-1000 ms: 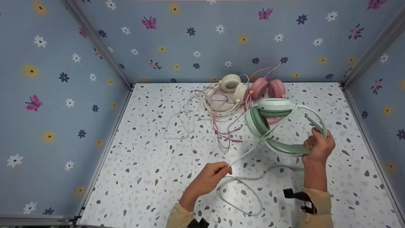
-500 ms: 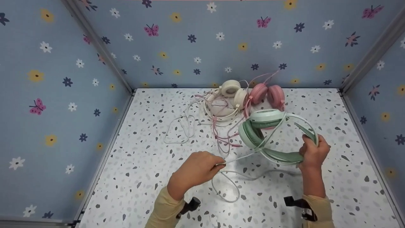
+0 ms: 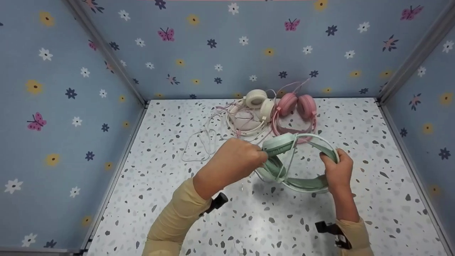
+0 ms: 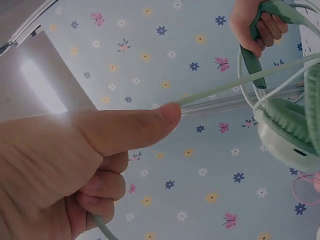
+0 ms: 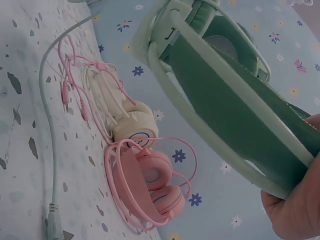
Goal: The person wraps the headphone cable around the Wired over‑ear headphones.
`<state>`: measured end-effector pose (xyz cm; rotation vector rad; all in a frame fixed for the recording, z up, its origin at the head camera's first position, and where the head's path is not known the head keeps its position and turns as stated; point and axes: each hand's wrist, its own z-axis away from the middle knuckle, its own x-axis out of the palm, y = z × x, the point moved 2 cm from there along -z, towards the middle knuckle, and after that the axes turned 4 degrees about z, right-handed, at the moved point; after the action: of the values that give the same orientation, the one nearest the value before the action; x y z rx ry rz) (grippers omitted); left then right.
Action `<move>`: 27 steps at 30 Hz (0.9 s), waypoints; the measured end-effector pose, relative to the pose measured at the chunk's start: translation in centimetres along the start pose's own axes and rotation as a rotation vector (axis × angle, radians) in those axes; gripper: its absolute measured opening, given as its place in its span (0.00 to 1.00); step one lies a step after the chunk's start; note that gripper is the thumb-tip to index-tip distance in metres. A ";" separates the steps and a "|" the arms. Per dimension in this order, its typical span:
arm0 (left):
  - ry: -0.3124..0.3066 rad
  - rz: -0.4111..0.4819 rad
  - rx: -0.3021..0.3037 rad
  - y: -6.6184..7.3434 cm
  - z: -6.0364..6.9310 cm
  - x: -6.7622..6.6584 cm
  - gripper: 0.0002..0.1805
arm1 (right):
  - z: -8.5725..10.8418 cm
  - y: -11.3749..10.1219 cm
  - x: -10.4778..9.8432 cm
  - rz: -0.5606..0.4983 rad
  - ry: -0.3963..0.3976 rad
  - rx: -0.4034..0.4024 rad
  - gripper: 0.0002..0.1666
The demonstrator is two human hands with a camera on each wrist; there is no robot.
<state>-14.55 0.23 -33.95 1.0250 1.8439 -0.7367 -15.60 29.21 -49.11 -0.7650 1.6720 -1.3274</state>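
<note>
Pale green headphones (image 3: 308, 184) hang above the table, their headband gripped by my right hand (image 3: 339, 170). My left hand (image 3: 233, 163), in front of the ear cups in the head view, partly hides them. In the left wrist view it pinches the headphones' thin green cable (image 4: 235, 84) between thumb and fingers, and more cable comes out below the curled fingers. One stretch of cable crosses the headband loop. Through the right wrist view runs a hanging length of cable (image 5: 44, 95) with a connector (image 5: 54, 225) at its lower end.
Cream headphones (image 3: 256, 99) and pink headphones (image 3: 306, 106) lie side by side against the back wall, cables tangled. A loop of pale cable (image 3: 183, 153) lies to their left. Flower-patterned panels (image 3: 220, 53) enclose the speckled table (image 3: 149, 213) at the back and sides.
My left hand has moved up and right, towards the ear cups, still holding the cable. The green headphones and right hand have shifted left. The cable loop on the near table has left the head view.
</note>
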 end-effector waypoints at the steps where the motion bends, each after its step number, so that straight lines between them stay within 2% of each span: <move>1: -0.011 0.006 0.020 0.0 -0.3 -0.1 0.17 | 0.1 -0.2 0.3 0.028 -0.010 -0.008 0.08; 5: -0.053 0.048 0.090 -0.2 -1.5 -0.2 0.14 | 0.5 -0.6 1.5 0.067 -0.038 -0.032 0.09; 8: -0.066 0.080 0.115 -0.7 -1.9 0.0 0.13 | 0.5 -0.7 2.1 0.068 -0.054 -0.026 0.09; 11: -0.098 0.083 0.104 -2.1 -2.0 0.4 0.13 | 0.3 -0.4 2.2 0.066 -0.111 -0.005 0.09; 15: -0.133 0.053 0.096 -4.5 -2.3 1.0 0.23 | 0.4 -0.2 2.0 0.008 -0.275 0.033 0.09; 18: -0.143 0.030 0.101 -5.8 -2.6 1.5 0.28 | 0.8 -0.1 2.1 -0.052 -0.389 0.060 0.08; 25: -0.190 0.041 0.084 -7.2 -3.3 2.5 0.27 | 1.3 0.0 2.2 -0.131 -0.447 0.028 0.07; 27: -0.191 0.036 0.088 -7.6 -3.8 3.0 0.26 | 1.3 0.2 2.3 -0.138 -0.495 0.012 0.08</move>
<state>-23.54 0.63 -34.39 1.0051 1.6380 -0.8693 -15.48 26.70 -49.97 -1.1142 1.2331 -1.1200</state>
